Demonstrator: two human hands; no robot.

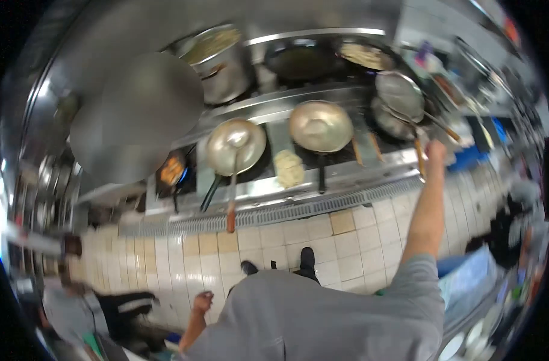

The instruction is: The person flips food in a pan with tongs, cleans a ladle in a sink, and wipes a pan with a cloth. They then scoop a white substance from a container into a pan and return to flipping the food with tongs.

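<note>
My right arm reaches out over the right end of the stove. My right hand [436, 151] is blurred, right beside the wooden handle [420, 161] of a strainer; I cannot tell whether it grips anything. Two round mesh strainers [400, 95] lie over a metal pot [390, 120], their handles pointing toward me. My left hand [203, 301] hangs low at my side with loosely bent fingers apart and nothing in them. Before me on the stove sit a steel pan [321, 125] and another pan [226, 147] with a wooden-handled ladle [232, 186] resting in it.
A flat pale food piece [288, 168] lies between the pans. Orange food fills a small pan [172, 171] over a blue flame. Behind stand a tall pot [217, 66], a black wok [298, 60] and a pan with pale strips [365, 55]. Another person [76, 307] is behind at left.
</note>
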